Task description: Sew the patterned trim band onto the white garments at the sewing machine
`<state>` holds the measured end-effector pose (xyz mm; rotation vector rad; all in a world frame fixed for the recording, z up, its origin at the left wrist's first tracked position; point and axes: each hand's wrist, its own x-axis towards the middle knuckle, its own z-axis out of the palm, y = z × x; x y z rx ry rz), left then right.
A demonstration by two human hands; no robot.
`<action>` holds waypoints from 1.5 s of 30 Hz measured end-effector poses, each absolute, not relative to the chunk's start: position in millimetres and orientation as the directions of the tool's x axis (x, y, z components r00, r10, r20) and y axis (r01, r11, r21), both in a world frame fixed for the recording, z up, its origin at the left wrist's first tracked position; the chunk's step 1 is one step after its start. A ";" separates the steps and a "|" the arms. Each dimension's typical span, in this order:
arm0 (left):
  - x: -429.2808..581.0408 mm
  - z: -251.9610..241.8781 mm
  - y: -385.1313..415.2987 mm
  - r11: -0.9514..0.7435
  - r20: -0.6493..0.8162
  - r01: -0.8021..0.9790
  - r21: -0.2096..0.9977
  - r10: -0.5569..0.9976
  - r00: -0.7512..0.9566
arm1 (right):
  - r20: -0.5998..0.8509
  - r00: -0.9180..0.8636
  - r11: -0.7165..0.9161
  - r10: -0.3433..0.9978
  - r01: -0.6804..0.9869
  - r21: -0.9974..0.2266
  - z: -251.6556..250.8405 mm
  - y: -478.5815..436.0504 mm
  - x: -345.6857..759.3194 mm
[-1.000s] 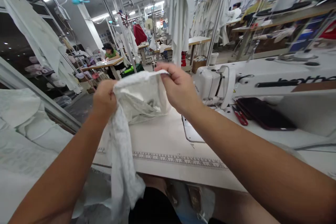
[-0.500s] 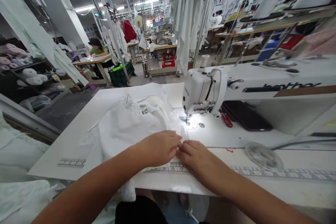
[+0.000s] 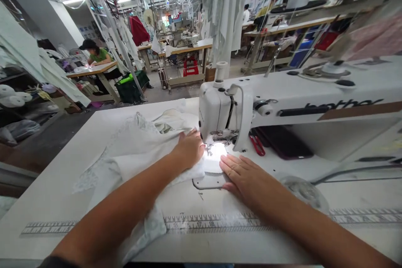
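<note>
A white garment (image 3: 138,146) with lace-like patterned parts lies bunched on the sewing table, one edge running under the needle area of a white sewing machine (image 3: 220,104). My left hand (image 3: 187,150) rests on the cloth just left of the presser foot, fingers reaching forward and slightly apart. On the right, my right hand (image 3: 240,173) lies flat, its fingertips on the small lit piece of cloth (image 3: 214,166) in front of the needle. The machine's lamp glares there, so needle and foot are hard to make out.
Red-handled snips (image 3: 257,144) and a dark phone (image 3: 287,144) lie under the machine arm. A clear round disc (image 3: 304,192) sits right of my right forearm. A printed ruler strip (image 3: 213,224) runs along the front. A person (image 3: 99,56) sits at another table behind.
Both hands have moved forward from the table's front and drawn apart to either side of the needle. The cloth edge has come under the machine head, and its lamp area looks brighter.
</note>
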<state>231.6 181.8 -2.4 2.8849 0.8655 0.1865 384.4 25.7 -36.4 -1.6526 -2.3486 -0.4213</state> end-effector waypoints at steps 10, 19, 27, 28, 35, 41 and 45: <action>190.1 -20.9 134.0 -0.958 0.340 0.246 0.145 0.282 0.897 | 0.291 -0.310 0.373 0.905 0.908 -0.193 -15.2 31.8 360.2; 209.7 -21.8 133.7 -0.949 0.226 0.314 0.000 0.306 0.925 | 0.253 -0.240 0.304 0.937 0.919 -0.253 -19.1 39.3 376.7; 210.4 -22.0 138.3 -0.941 0.190 0.326 -0.089 0.305 0.933 | 0.189 -0.212 0.260 0.959 0.922 -0.285 -15.3 42.1 372.3; 210.5 -22.4 138.3 -0.942 0.205 0.324 -0.093 0.300 0.932 | 0.176 -0.208 0.252 0.962 0.924 -0.288 -15.3 42.0 372.2; 210.6 -27.9 138.8 -0.942 0.293 0.312 -0.122 0.266 0.918 | 0.165 -0.178 0.224 0.970 0.922 -0.318 -19.6 40.4 372.5; 208.9 -30.0 140.7 -0.952 0.377 0.302 -0.055 0.261 0.889 | 0.182 -0.171 0.222 0.968 0.922 -0.316 -18.6 37.6 371.4; 208.6 -30.1 141.9 -0.951 0.392 0.307 -0.044 0.266 0.881 | 0.159 -0.178 0.222 0.971 0.918 -0.327 -13.5 39.1 370.3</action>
